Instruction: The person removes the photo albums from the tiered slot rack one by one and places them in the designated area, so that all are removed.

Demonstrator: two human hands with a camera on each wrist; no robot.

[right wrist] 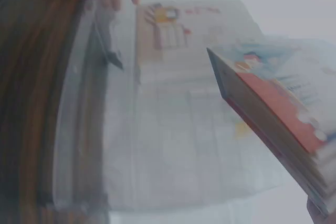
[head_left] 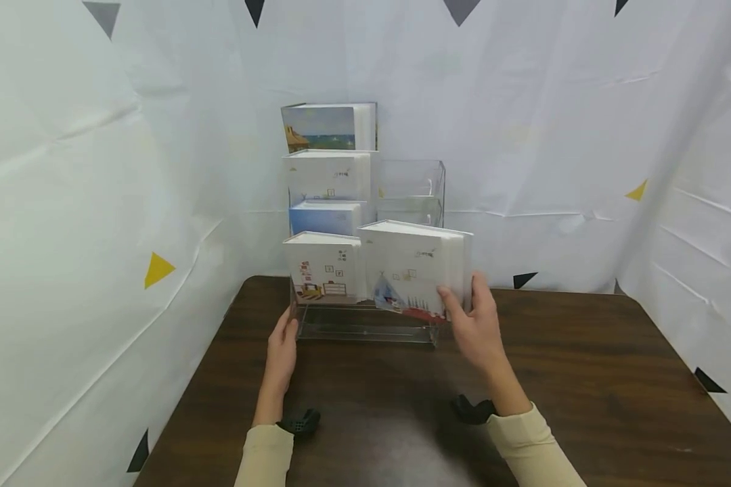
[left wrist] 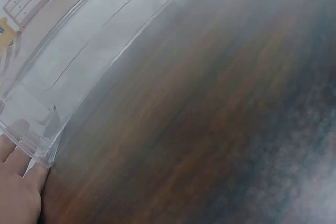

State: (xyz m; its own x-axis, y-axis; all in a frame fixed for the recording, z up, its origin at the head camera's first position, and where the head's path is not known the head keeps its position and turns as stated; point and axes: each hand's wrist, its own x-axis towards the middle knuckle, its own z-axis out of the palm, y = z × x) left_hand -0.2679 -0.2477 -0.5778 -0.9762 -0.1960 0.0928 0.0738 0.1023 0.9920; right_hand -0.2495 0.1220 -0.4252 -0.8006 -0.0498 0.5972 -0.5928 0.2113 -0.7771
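My right hand (head_left: 478, 331) grips the right edge of a thick white book (head_left: 402, 264) with a blue tent on its cover, thumb in front. That book is held slightly tilted before the right side of a clear tiered rack (head_left: 365, 333). In the right wrist view the same book (right wrist: 283, 108) shows its red-and-white cover and page edge. Low at the rack's left side, my left hand (head_left: 281, 355) rests with its fingers against the clear wall. Beside it in the rack stands a white book (head_left: 323, 270) with a room drawing.
Behind on the left tiers stand a blue book (head_left: 323, 220), another white book (head_left: 325, 177) and a book with a seaside picture (head_left: 319, 128). The rack stands on a dark wooden table (head_left: 585, 379). White sheeting (head_left: 554, 135) hangs around it.
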